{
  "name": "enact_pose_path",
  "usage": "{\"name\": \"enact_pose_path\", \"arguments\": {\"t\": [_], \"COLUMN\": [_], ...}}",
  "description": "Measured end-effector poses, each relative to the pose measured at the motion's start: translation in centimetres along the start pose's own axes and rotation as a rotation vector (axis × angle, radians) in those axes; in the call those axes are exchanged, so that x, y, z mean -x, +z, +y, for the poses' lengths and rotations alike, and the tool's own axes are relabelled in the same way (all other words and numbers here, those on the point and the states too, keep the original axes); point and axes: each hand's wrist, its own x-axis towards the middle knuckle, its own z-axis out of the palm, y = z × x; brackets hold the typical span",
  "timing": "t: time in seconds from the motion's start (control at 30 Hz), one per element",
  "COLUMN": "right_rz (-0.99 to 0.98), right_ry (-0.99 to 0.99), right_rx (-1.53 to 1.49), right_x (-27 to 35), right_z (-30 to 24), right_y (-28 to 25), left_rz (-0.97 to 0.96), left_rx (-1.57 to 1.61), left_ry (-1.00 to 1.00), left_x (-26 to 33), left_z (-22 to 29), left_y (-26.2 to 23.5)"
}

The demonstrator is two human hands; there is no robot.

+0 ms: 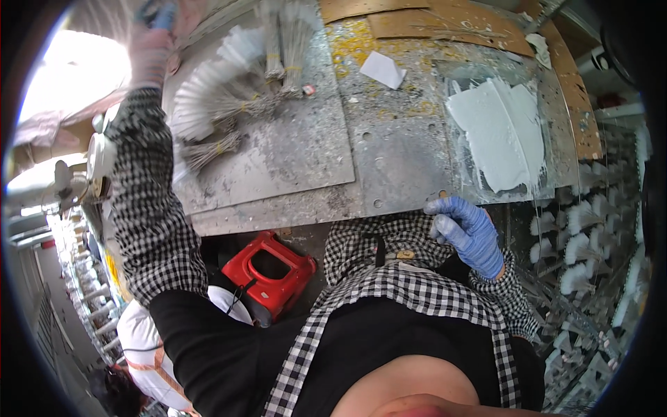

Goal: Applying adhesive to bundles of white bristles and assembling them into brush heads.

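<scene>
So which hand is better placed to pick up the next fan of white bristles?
Left, probably. The left hand is stretched out past the bristle fans, while the right hand rests at the table's near edge.

Red stool, white paste, cardboard.

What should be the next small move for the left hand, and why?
Probably bring the left hand back down to the fanned white bundles on the metal worktop. It is stretched far up to the top edge, its fingers blurred, so whether it holds anything cannot be told. The right hand, in a blue glove, rests empty at the table edge near the white paste.
</scene>
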Motion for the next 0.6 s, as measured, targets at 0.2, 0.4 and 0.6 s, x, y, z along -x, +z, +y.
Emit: {"name": "enact_pose_path", "arguments": {"t": [0.2, 0.4, 0.6], "right_rz": [0.073, -0.028, -0.055], "right_ry": [0.091, 0.047, 0.061], "right_rx": [0.008, 0.029, 0.059], "right_x": [-1.1, -1.9, -1.0], "right_z": [3.0, 3.5, 3.7], "right_y": [0.7, 2.9, 3.7], "left_rz": [-0.413, -0.483, -0.402], "left_rx": [-0.527, -1.068, -1.334], "left_ry": [-0.061, 0.267, 0.311], "left_x": [17.2, 26.4, 28.8], "left_z": [1.0, -4.7, -8.7], "left_y": [-0.1, 0.1, -0.8]}}
